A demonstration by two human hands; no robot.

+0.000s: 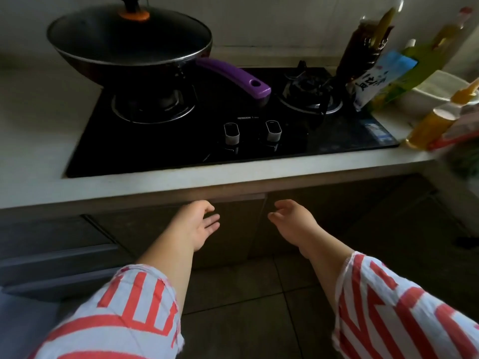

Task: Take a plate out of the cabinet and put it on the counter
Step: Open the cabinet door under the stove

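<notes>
Both my hands reach toward the dark cabinet doors (241,229) below the white counter (39,141). My left hand (199,224) is open, palm turned inward, fingers spread, just under the counter's front edge. My right hand (293,221) is open too, fingers loosely curled, a short gap to the right of the left one. Neither hand touches the doors as far as I can tell. The two doors are closed, with a thin seam between them. No plate is in view.
A black gas hob (233,141) is set into the counter, with two knobs at its front. A lidded wok (129,45) with a purple handle sits on the left burner. Bottles and packets (383,68) crowd the right end. Drawers (51,255) lie at lower left.
</notes>
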